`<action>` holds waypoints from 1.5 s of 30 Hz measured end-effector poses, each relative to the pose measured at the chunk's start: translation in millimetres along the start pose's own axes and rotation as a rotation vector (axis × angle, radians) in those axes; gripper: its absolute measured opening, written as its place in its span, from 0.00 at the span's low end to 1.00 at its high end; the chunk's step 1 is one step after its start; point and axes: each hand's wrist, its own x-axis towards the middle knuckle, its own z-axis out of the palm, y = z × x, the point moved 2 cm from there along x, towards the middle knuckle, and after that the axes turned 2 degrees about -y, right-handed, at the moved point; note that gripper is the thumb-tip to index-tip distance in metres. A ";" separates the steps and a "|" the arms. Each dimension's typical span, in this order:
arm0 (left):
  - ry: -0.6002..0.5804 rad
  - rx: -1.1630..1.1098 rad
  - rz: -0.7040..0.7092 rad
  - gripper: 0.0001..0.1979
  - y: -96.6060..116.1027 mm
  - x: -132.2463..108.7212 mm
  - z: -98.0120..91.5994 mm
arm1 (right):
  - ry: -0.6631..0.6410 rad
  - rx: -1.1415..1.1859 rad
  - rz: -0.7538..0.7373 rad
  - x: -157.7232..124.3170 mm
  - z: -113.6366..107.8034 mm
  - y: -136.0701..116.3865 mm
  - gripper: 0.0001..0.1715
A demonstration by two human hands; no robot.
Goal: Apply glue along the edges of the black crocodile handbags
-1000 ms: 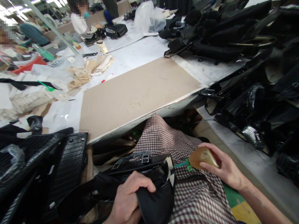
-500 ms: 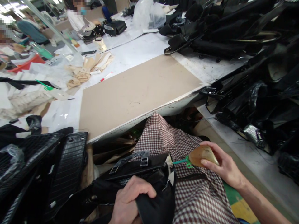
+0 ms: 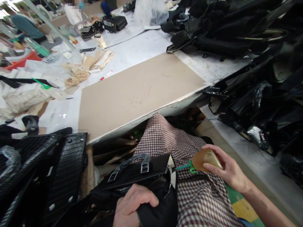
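Observation:
My left hand (image 3: 132,206) is closed on the soft black fabric of a black handbag (image 3: 139,176) that lies across my lap, its buckled flap facing up. My right hand (image 3: 227,170) grips a tan, wedge-shaped tool (image 3: 205,159) with a green tip (image 3: 187,166), held over my checked trouser leg (image 3: 165,138) to the right of the bag. Both hands are below the table's front edge.
A brown board (image 3: 142,91) lies flat on the white table (image 3: 142,47) in front. Black crocodile-textured bags (image 3: 47,170) are stacked at left, and glossy black bags (image 3: 260,78) are piled at right. Paper scraps (image 3: 82,71) and other people sit at the far left.
The bag has shifted slightly in my lap, its flap tilting up more towards me. My left hand has slid a little lower. The right hand stays nearly still.

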 end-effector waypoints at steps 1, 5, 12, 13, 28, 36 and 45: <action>0.004 -0.016 -0.015 0.03 0.0 0.5 0.1 | -0.002 -0.020 -0.018 -0.9 1.5 0.9 0.26; -0.014 -0.039 0.091 0.03 0.0 3.1 -0.9 | 0.084 -0.046 -0.080 -4.0 4.4 6.4 0.26; 0.041 -0.029 0.040 0.04 4.9 1.9 -1.3 | 0.061 -0.012 -0.032 -4.2 2.5 4.0 0.26; 0.040 -0.023 0.076 0.05 6.0 1.6 -0.6 | 0.049 -0.020 -0.002 -3.5 2.3 1.7 0.26; 0.127 -0.061 0.032 0.06 9.0 1.4 5.2 | -0.053 0.245 0.330 -9.6 1.6 -14.3 0.32; 0.180 -0.106 -0.026 0.08 13.2 2.9 7.0 | -0.098 0.510 0.402 -19.0 11.3 -19.2 0.35; 0.170 -0.091 -0.035 0.07 15.2 5.2 5.6 | 0.009 0.240 0.333 -7.1 4.6 -10.5 0.31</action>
